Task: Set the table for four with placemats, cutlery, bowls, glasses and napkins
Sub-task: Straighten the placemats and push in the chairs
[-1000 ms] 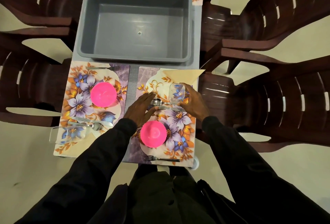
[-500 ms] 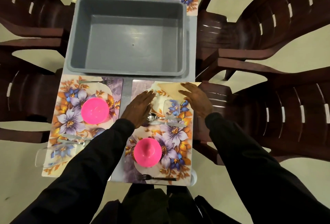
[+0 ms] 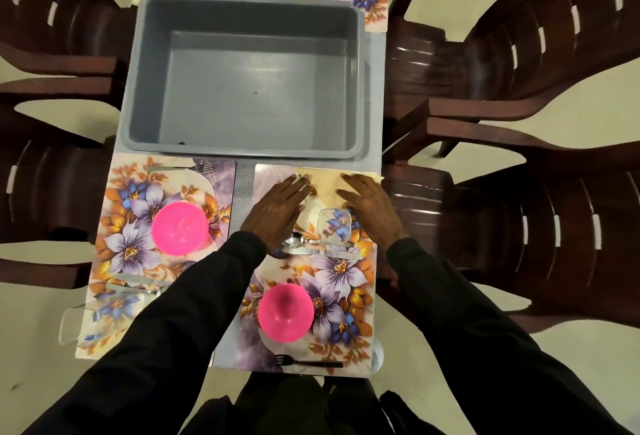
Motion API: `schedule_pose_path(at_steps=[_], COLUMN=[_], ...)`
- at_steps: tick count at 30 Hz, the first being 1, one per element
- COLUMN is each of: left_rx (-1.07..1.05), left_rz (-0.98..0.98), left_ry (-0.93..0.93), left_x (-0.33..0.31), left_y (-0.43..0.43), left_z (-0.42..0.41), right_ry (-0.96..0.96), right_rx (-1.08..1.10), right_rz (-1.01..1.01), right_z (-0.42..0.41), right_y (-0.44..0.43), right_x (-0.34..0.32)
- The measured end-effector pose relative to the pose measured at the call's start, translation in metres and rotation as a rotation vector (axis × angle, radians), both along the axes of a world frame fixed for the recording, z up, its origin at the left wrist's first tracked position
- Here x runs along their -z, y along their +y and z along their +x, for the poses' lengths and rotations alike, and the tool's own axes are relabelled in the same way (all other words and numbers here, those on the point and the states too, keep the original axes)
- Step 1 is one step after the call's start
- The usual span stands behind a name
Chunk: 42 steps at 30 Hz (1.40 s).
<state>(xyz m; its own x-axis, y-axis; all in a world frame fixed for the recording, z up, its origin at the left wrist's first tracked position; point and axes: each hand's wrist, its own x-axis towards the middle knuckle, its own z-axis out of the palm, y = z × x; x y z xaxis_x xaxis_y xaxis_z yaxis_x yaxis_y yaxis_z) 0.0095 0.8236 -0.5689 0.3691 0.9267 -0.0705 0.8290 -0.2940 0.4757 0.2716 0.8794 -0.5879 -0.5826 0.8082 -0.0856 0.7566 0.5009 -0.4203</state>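
Beneath the straight fingers of the left hand (image 3: 277,209) and right hand (image 3: 372,207), both lying flat and gripping nothing, the napkin (image 3: 327,185) is being pressed onto the placemat (image 3: 268,178). Between them, the glass (image 3: 334,226) is probably being put at risk: it could be toppled if a wrist brushes it on withdrawal.

I see cream floor (image 3: 38,337), evenly lit, soft shadows. Dark brown slatted chairs (image 3: 554,226) flank narrow grey desk (image 3: 375,88), two each side, drawn close.
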Motion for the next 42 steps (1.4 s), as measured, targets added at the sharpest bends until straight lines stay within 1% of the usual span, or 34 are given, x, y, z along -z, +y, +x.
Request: schedule_pose_path(at_steps=[4,14,18,22,25,29,31,34,37,42], left_rx=[0.034,0.008,0.003,-0.041,-0.075,-0.119,-0.135,-0.165,-0.201,-0.269], left_rz=[-0.017,-0.041,-0.043,-0.044,-0.021,0.032,0.058,0.091,0.135,0.158], left_ry=[0.010,0.019,0.033,0.026,0.012,0.004,0.013,0.037,0.046,0.048], left_x=[0.005,0.007,0.004,-0.009,-0.023,-0.044,-0.053,-0.067,-0.080,-0.093], left_y=[0.001,-0.001,-0.003,-0.011,-0.021,-0.040,-0.050,-0.069,-0.091,-0.137], left_z=[0.004,0.008,0.005,0.003,0.001,0.001,0.001,0.002,0.003,0.001], right_ry=[-0.005,-0.019,0.025,0.091,0.169,0.247,0.282,0.302,0.328,0.275], right_rx=[0.005,-0.011,-0.002,0.057,0.103,0.188,0.237,0.240,0.303,0.341], right_rz=[-0.007,0.047,0.020,-0.010,-0.023,0.017,-0.003,-0.008,-0.045,0.005], right_z=[0.000,-0.005,0.002,0.008,0.011,0.016,0.019,0.024,0.028,0.025], right_y=[-0.001,0.001,-0.002,-0.007,-0.015,-0.034,-0.044,-0.063,-0.082,-0.119], right_x=[0.001,0.002,-0.006,-0.022,-0.033,-0.054,-0.069,-0.087,-0.097,-0.106])
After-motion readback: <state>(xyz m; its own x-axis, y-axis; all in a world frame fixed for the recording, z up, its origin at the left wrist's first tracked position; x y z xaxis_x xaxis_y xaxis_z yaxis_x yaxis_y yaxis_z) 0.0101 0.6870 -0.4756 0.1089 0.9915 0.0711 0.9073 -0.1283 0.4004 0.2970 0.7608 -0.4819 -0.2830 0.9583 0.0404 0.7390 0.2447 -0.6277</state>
